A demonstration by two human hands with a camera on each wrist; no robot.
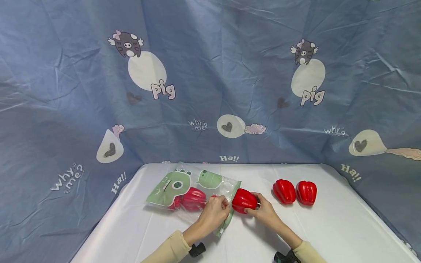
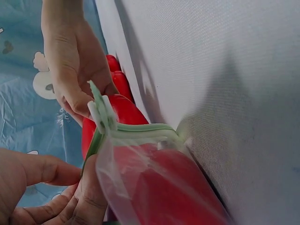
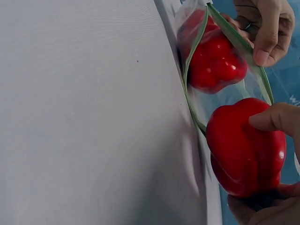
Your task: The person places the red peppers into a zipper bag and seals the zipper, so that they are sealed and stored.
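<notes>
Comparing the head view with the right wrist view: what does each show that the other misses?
Only the head view shows the two spare peppers lying on the white table and the bag's green cartoon print. Only the right wrist view shows the bag's green-edged mouth held open, with a pepper inside. Both show the right hand gripping a red pepper at the zip bag, whose opening the left hand pinches.

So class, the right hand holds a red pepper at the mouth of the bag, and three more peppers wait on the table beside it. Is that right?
Not quite. The right hand does hold a red pepper at the mouth of the bag, but the head view shows only two peppers waiting on the table, not three.
</notes>
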